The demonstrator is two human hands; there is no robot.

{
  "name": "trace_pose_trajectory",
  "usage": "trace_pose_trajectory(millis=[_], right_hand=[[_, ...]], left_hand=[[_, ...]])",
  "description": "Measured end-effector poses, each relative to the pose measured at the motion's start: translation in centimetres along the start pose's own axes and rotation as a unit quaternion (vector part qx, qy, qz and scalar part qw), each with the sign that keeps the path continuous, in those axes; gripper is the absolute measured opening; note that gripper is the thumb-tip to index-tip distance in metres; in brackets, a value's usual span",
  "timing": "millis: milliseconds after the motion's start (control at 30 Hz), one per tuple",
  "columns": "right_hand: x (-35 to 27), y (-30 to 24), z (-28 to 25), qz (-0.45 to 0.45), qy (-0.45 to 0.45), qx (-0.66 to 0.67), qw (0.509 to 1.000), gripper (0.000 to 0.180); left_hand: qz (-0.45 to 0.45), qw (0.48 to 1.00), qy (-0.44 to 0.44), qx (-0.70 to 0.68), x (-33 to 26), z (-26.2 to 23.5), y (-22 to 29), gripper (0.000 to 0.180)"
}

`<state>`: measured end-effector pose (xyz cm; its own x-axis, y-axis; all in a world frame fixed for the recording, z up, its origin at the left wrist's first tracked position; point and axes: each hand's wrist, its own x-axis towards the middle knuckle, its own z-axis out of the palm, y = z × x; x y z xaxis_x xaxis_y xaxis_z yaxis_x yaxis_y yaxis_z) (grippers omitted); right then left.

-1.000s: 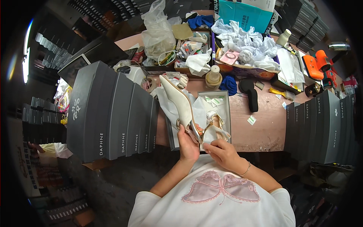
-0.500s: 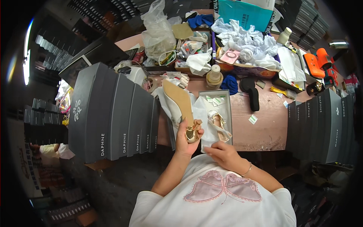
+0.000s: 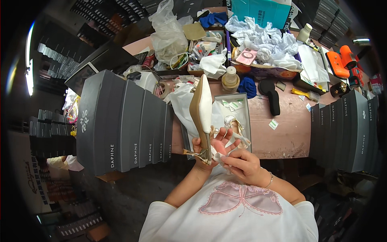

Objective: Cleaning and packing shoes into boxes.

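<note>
Cream heeled shoe [image 3: 202, 115] stands toe-up, long axis vertical, over the open shoebox [image 3: 238, 117] on the tabletop [image 3: 282, 137], left hand [image 3: 207, 151] closed around its heel end, right hand [image 3: 242, 163] just beside, pinching white tissue [image 3: 219, 155].

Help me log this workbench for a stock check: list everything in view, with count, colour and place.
pointed white heeled shoe with tan sole: one, held upright over the table's near edge
open grey shoe box: one, mid-table, a second pale shoe inside
stacked dark grey shoe boxes: several, left; more at right
crumpled white tissue paper: a heap, far side
pink phone: one, on the paper
small beige bottle: one, behind the open box
pink table: one
left hand: grips the shoe near its heel
right hand: pinches white material by the heel
</note>
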<state>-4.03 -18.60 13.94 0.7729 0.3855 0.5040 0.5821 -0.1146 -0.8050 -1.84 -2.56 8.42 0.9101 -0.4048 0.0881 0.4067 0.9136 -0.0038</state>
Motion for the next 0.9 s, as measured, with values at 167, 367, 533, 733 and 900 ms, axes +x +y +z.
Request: trace_pose_trajectory(millis=[167,367,533,733,900], right_hand=[[2.6,0.3,1.1,-0.062,0.014,-0.081,0.995,0.036],[1.7,0.7,1.7,-0.05,-0.006,-0.08,0.996,0.043],[2.8,1.2,1.7,-0.047,0.0,-0.089,0.995,0.036],[1.8,1.0,2.1,-0.031,-0.008,-0.077,0.997,0.034],[1.5,0.7,1.9,-0.066,-0.022,-0.089,0.994,0.033]], left_hand=[[0.003,1.0,0.009,-0.011,-0.7,-0.3,-1.2,0.053],[0.026,0.999,0.026,-0.027,-1.6,-2.3,-1.5,0.068],[-0.011,0.981,0.111,-0.157,-2.9,-1.8,-1.3,0.071],[0.032,0.991,0.122,0.043,-2.8,-2.3,-0.5,0.059],[0.042,0.995,0.079,0.051,-1.4,-1.1,-0.8,0.041]])
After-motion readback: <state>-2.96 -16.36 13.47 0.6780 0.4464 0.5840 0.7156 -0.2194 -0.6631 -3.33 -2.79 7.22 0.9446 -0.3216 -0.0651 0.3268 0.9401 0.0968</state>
